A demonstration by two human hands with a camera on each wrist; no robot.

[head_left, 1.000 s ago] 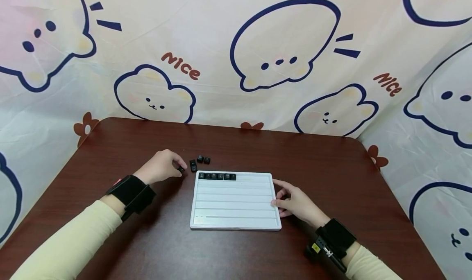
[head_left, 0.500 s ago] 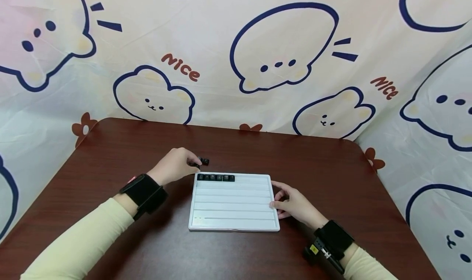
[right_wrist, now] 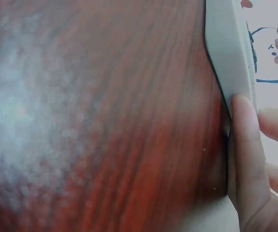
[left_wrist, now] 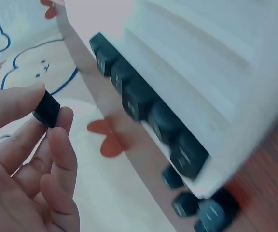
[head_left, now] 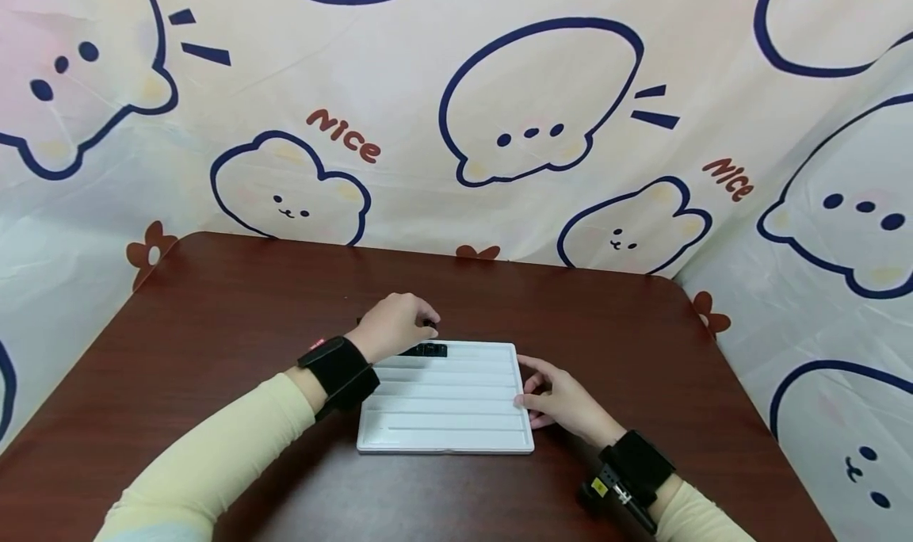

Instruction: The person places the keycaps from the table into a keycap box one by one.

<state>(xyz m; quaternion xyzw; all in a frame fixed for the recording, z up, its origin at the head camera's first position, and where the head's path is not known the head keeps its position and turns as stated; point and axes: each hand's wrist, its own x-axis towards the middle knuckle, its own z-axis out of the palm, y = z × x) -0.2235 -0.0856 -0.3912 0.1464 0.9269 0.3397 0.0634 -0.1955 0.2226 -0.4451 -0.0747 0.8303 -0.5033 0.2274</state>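
Note:
My left hand (head_left: 395,324) is over the back edge of a white ridged tray (head_left: 445,403). Between thumb and fingertips it pinches a black keycap (left_wrist: 47,108), plainly seen in the left wrist view. A row of black keycaps (left_wrist: 134,101) lines the tray's back groove; in the head view my left hand and wrist hide part of it. My right hand (head_left: 563,403) holds the tray's right edge, thumb on the rim. In the right wrist view, a finger lies along the tray's side wall (right_wrist: 228,48).
Several loose keycaps (left_wrist: 185,203) lie on the brown wooden table (head_left: 271,312) by the tray's back left corner, mostly hidden by my left hand in the head view. A patterned cloth (head_left: 414,169) hangs behind the table.
My left hand has carried the keycap rightward, from left of the loose keycaps to over the tray's back edge. My right hand stays at the tray's right edge. The head view has shifted slightly.

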